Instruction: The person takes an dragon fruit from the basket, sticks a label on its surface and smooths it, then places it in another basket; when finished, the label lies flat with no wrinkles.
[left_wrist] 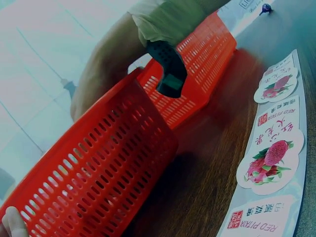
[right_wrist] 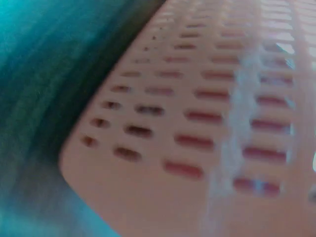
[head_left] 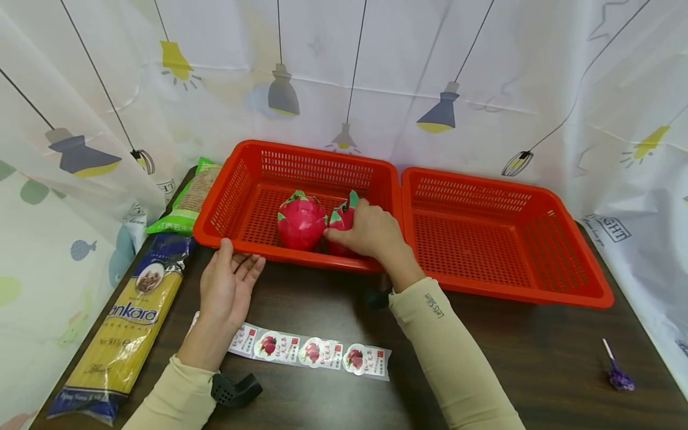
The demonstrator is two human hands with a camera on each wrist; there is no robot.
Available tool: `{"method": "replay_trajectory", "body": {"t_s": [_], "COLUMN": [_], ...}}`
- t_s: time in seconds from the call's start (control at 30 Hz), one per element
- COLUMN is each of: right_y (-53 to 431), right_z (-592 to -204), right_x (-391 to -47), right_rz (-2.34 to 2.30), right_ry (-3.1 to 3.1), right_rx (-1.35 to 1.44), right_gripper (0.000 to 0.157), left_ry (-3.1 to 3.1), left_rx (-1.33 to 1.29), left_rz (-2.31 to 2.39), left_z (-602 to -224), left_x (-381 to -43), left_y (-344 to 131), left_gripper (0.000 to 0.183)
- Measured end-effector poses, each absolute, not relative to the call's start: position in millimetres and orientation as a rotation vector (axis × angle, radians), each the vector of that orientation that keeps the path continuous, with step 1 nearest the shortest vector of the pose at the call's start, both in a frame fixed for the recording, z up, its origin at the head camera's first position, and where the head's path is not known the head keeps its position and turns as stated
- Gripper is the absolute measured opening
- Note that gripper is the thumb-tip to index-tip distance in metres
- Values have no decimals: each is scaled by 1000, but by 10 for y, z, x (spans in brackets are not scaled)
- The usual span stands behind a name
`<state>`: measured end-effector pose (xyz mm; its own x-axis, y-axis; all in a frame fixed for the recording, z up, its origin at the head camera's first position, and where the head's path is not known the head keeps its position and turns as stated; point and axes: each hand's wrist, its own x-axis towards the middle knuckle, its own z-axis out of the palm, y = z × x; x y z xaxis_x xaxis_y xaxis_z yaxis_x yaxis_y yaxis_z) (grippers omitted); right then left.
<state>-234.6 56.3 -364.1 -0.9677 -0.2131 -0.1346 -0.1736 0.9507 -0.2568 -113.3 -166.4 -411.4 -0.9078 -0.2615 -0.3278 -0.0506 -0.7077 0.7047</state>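
Note:
In the left red plastic basket (head_left: 322, 258) sit two pink dragon fruits with green-tipped scales. My right hand (head_left: 371, 230) reaches over the front rim and grips the right dragon fruit (head_left: 342, 218), covering part of it. Beside it, the left dragon fruit (head_left: 302, 222) stands on the basket floor. My left hand (head_left: 228, 289), palm up, holds the basket's front rim near its left corner, thumb at the rim and fingers below it. The left wrist view shows a fingertip (left_wrist: 16, 222) against the basket's slotted wall (left_wrist: 98, 173). A blurred slotted wall (right_wrist: 197, 118) fills the right wrist view.
Another red basket (head_left: 473, 239) adjoins on the right. A strip of dragon fruit labels (head_left: 306, 351) lies in front on the dark table (head_left: 484, 352). At left are a yellow pasta pack (head_left: 129, 322) and a green bag (head_left: 190, 200); a purple lollipop (head_left: 619, 376) lies far right.

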Motion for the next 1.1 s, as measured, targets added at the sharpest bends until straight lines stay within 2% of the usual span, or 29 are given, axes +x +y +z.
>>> {"method": "replay_trajectory", "body": {"t_s": [0.1, 0.17, 0.3, 0.4, 0.57, 0.73, 1.1], "right_y": [574, 562, 524, 511, 520, 543, 661], "right_z": [-3600, -3594, -3633, -3671, -3710, -3721, -3390], "right_x": [-2359, -2365, -2362, -2362, -2372, -2364, -2317], "right_rz": [-365, -355, -311, -278, -306, -361, -459], "right_ry": [2939, 2916, 2854, 2865, 2921, 2940, 3009], "right_rx": [-319, -341, -327, -302, -321, -310, -369], "right_gripper": [68, 67, 89, 96, 77, 73, 80], "left_ry": [-1139, -1129, -1121, -1124, -1142, -1140, -1135], "left_rx": [625, 630, 639, 635, 615, 610, 619], "left_rz": [-2730, -2730, -2740, -2746, -2736, -2746, -2744], "left_z": [-4122, -4124, -4128, -4133, -4121, -4112, -4112], "left_x": [-1139, -1135, -1126, -1126, -1132, -1134, -1129], "left_y": [-1672, -1676, -1677, -1674, -1668, -1662, -1667], "left_gripper": [30, 32, 31, 31, 32, 32, 32]}}
